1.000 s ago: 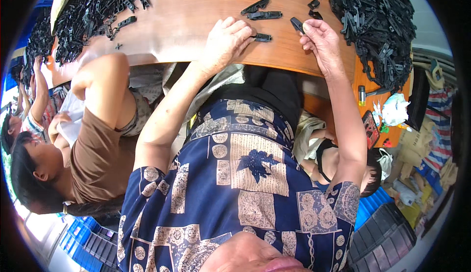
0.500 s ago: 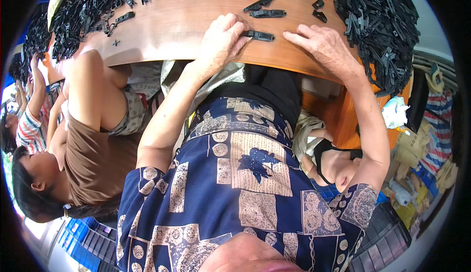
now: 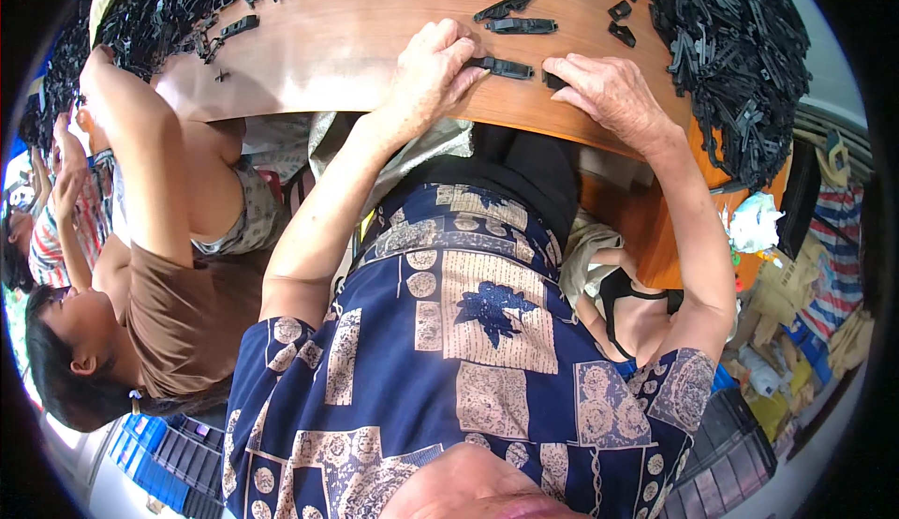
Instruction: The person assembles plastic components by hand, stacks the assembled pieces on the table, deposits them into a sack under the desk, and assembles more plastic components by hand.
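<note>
On the wooden table, my left hand (image 3: pixel 427 74) pinches one end of a slim black plastic piece (image 3: pixel 508 68), thumb and fingers pressed together. Its free end points right. Facing it across a short gap, my right hand (image 3: pixel 613 96) closes on a small black plastic part (image 3: pixel 552 80), mostly hidden under the fingers. Just beyond my left hand lie two similar long pieces, one level (image 3: pixel 524 26) and one slanted (image 3: pixel 504 5).
A big heap of black plastic parts (image 3: pixel 740 60) covers the table's right end. Another heap (image 3: pixel 169 13) lies at the far left, with a person in a brown top (image 3: pixel 192 318) beside it. Loose parts (image 3: pixel 620 34) lie near the right heap. The table's curved edge (image 3: pixel 328 111) runs before me.
My right hand, empty half a second ago, now holds a small black part close to the left hand's piece. The person on the left has shifted an arm toward the left heap.
</note>
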A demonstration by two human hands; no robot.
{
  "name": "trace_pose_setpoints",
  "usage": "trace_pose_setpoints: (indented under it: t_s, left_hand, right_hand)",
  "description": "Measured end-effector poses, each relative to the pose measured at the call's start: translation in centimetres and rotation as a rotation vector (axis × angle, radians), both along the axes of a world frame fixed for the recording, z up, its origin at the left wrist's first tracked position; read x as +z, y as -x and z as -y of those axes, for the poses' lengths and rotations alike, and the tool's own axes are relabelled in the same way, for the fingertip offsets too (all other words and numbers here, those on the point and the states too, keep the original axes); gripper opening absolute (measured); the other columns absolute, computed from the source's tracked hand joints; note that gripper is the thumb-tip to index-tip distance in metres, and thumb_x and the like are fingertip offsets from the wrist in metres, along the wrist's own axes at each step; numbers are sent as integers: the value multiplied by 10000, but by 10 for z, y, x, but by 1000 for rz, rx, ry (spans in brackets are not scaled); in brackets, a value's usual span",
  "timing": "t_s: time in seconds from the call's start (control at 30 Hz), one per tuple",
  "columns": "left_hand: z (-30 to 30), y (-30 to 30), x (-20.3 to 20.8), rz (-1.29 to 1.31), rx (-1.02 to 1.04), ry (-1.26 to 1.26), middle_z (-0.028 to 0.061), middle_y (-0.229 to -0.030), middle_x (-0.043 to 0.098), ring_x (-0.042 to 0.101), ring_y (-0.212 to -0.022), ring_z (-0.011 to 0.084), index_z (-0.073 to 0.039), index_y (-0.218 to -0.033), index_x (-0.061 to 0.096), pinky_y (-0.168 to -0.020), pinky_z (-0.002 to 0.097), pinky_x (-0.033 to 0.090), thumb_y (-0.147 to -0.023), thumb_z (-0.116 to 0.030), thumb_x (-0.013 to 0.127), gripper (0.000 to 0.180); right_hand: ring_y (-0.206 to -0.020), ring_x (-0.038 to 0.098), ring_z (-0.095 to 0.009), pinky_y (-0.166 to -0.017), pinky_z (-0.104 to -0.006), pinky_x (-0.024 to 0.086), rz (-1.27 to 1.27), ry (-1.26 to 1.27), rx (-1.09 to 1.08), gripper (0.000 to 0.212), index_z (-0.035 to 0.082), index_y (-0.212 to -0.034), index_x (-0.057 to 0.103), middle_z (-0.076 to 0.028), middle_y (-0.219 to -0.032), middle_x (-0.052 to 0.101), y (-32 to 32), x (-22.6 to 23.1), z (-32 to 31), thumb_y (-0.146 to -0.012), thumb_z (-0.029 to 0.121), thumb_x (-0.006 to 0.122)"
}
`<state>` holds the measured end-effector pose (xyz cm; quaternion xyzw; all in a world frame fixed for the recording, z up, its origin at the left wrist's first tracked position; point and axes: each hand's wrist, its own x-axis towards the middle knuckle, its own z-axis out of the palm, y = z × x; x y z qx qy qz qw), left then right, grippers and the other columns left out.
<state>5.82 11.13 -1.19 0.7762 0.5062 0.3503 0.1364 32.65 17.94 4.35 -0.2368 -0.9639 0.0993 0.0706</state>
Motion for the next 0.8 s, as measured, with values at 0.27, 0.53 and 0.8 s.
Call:
trace_pose_setpoints:
  t_s: [0.27, 0.53, 0.8]
  left_hand:
    - [-4, -1, 2, -1, -17, -14, 69, -983, 638, 601, -910, 281, -95, -990, 700, -800, 378, 514, -782, -127, 803, 234]
    - [-3, -2, 2, -2, 4, -37, 69, -958, 634, 601, -883, 282, -89, -979, 700, -788, 382, 510, -770, -140, 815, 243]
    - [-6, -16, 7, -69, -24, -35, 59, -960, 630, 598, -905, 267, -105, -969, 701, -821, 395, 486, -768, -209, 814, 253]
  right_hand:
    - [-839, 691, -294, -732, -406, 559, 118, -6, 62, 425, 90, -1140, 612, -74, -880, 656, 5, 4, -7, -795, 281, 772]
    - [-912, 674, -324, -760, -427, 552, -75, 151, -30, 412, 82, -1206, 590, -113, -986, 651, -5, -7, -2, -836, 171, 748]
    - [-702, 597, -245, -633, -363, 504, -257, 248, -340, 339, 37, -1125, 617, -91, -846, 582, -6, -26, 16, -837, 131, 769]
